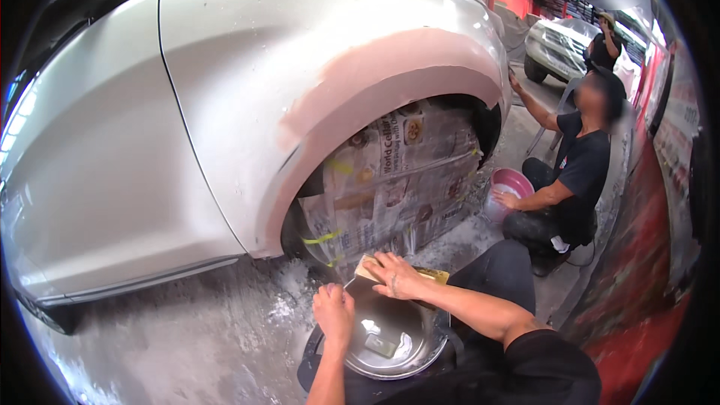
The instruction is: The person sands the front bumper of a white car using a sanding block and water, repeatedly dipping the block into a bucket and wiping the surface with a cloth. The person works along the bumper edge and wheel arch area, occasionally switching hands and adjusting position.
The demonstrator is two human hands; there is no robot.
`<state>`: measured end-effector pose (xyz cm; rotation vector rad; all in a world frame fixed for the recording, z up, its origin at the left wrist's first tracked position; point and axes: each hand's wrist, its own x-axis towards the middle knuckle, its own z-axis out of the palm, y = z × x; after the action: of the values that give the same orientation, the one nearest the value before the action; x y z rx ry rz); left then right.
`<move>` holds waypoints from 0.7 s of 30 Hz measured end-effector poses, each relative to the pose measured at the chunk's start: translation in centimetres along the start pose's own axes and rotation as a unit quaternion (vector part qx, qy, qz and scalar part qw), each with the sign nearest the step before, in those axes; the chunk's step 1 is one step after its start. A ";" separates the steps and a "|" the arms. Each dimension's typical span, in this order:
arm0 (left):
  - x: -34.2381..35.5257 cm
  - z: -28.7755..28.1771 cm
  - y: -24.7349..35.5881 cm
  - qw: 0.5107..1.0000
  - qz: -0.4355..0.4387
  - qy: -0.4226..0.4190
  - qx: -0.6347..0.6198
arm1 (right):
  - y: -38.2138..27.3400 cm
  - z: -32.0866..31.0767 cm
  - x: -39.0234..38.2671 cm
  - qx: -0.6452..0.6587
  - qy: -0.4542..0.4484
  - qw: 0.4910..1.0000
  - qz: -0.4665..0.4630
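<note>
Over a round metal basin (442, 321) in front of me, my right hand (399, 277) is closed on a flat tan block (366, 268). A yellowish piece (435, 276) juts out past its other side; whether it belongs to the block I cannot tell. Close to the block's left end, my left hand (334, 313) has its fingers curled together. A thin pale edge shows between its fingertips and the block, but what they pinch is unclear. Inside the basin are liquid and a small grey-green block (381, 345).
A silver car (225, 67) fills the left, its wheel arch (375, 79) coated pinkish. Newspaper (397, 180) and tape cover the wheel. To the right a co-worker (589, 161) sits low, one hand at the car, the other at a pink bucket (512, 180). Another person (604, 45) and vehicle (559, 49) are behind.
</note>
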<state>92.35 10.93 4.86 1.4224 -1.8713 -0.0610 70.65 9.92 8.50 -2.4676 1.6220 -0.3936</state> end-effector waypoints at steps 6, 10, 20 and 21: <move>-0.6 0.8 -1.3 0.999 0.036 0.022 -0.014 | 0.0 -0.5 1.3 0.014 -0.026 0.999 0.016; 1.3 0.5 -0.2 0.996 0.038 0.048 -0.057 | 1.7 -1.9 2.1 -0.005 0.007 1.000 -0.004; -3.4 -2.4 4.3 0.792 -0.344 0.012 -0.505 | -0.3 -4.9 0.5 0.194 0.070 0.962 -0.181; -2.9 -3.4 6.2 0.711 -0.366 0.024 -0.600 | -1.5 -5.3 0.0 0.261 0.026 0.943 -0.203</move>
<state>89.60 17.06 8.60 1.0029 -0.6778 -1.3457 70.30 10.58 13.93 -2.3518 0.8499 -0.8275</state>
